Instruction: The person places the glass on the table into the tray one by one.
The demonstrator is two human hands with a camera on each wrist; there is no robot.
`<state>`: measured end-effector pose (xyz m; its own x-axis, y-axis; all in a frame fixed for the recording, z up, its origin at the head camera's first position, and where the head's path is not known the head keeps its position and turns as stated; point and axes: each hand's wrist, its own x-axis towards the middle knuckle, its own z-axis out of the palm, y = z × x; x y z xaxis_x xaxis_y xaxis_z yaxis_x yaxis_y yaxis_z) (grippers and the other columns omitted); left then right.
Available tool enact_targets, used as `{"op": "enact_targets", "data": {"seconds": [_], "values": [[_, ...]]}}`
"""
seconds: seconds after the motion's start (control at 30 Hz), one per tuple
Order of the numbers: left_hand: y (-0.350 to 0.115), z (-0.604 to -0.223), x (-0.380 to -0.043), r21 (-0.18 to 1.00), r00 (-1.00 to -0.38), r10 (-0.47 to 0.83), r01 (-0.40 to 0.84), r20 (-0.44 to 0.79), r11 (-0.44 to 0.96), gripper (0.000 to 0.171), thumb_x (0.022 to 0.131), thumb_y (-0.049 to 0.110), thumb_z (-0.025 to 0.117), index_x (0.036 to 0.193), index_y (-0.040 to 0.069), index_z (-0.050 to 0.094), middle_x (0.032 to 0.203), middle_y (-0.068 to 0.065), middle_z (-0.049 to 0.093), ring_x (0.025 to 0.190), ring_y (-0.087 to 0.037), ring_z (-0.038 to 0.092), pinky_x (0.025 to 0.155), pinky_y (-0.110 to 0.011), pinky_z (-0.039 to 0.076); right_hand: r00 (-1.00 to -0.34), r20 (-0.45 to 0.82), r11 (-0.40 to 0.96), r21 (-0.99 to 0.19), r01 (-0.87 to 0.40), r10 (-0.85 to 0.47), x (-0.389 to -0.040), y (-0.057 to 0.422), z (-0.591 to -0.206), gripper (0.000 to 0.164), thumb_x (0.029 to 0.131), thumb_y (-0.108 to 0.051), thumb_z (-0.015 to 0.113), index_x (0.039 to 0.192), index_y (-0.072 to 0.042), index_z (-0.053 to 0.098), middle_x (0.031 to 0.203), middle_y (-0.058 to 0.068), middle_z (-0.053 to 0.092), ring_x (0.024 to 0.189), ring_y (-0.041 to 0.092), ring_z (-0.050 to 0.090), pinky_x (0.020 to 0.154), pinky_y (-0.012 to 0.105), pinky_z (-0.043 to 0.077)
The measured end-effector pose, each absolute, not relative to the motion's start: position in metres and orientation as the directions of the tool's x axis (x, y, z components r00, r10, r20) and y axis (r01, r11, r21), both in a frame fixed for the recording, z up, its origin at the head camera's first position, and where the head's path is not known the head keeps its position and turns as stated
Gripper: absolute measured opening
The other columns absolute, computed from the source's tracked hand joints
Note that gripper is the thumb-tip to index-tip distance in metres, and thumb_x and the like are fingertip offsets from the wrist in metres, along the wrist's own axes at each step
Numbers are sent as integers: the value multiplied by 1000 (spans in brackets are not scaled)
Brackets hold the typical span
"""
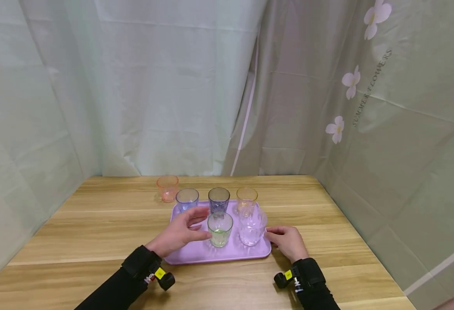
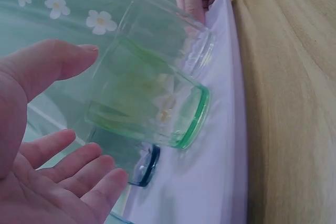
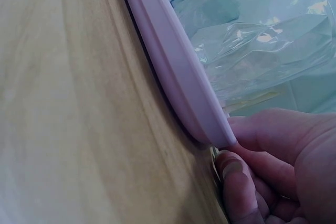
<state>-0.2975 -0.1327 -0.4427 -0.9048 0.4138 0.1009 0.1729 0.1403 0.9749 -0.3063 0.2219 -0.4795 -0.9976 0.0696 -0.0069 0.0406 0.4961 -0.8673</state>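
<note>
A lilac tray [image 1: 217,257] lies on the wooden table with several tumblers standing on it. My left hand [image 1: 182,230] reaches over its left side, fingers spread beside a pale green glass [image 1: 220,237]. In the left wrist view a gap shows between the thumb and fingers and this green glass [image 2: 152,98]. My right hand [image 1: 289,242] pinches the tray's right rim, thumb and curled fingers at the corner, as the right wrist view shows on the tray edge [image 3: 178,61]. Close to that hand stands a clear glass [image 1: 252,228]. The left hand partly covers a blue glass [image 1: 187,198].
Along the tray's far side stand a dark grey glass [image 1: 219,199] and an amber glass [image 1: 247,196]. A coral-pink glass [image 1: 168,189] sits off the tray on the wooden table [image 1: 107,232], behind and left. Curtains [image 1: 165,94] hang behind the table and on both sides.
</note>
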Motion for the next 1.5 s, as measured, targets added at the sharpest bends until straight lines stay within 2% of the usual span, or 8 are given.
{"op": "enact_targets", "data": {"seconds": [0.33,0.77,1.07,1.5], "values": [[-143,-438,-293,976,-908,408,169,100,139,83,96,16,86,162,-5,41,169,-33,41,158,-53,39,129,-59,38,-997,-12,498,-866,46,70,-305,221,-478,23,99,-19,81,112,-1,84,108,12,82,88,17,74,77,30,60],[-152,-431,-284,973,-915,387,185,118,141,80,97,15,85,162,-4,42,167,-31,45,157,-53,42,127,-55,43,-997,-18,505,-862,55,77,-305,221,-478,21,99,-18,80,112,-1,84,106,12,82,86,18,73,76,29,59],[-162,-425,-279,964,-924,361,201,127,175,80,99,16,83,163,-5,40,167,-29,46,156,-51,44,124,-47,48,-998,3,502,-864,32,68,-305,221,-480,21,98,-17,81,110,0,84,105,13,82,84,18,73,75,30,59],[-176,-417,-276,971,-941,327,157,91,181,85,98,19,84,165,-3,38,170,-30,41,159,-50,40,123,-39,49,-997,3,501,-865,34,73,-306,221,-481,21,98,-16,80,110,0,84,104,13,82,83,17,73,75,30,60]]}}
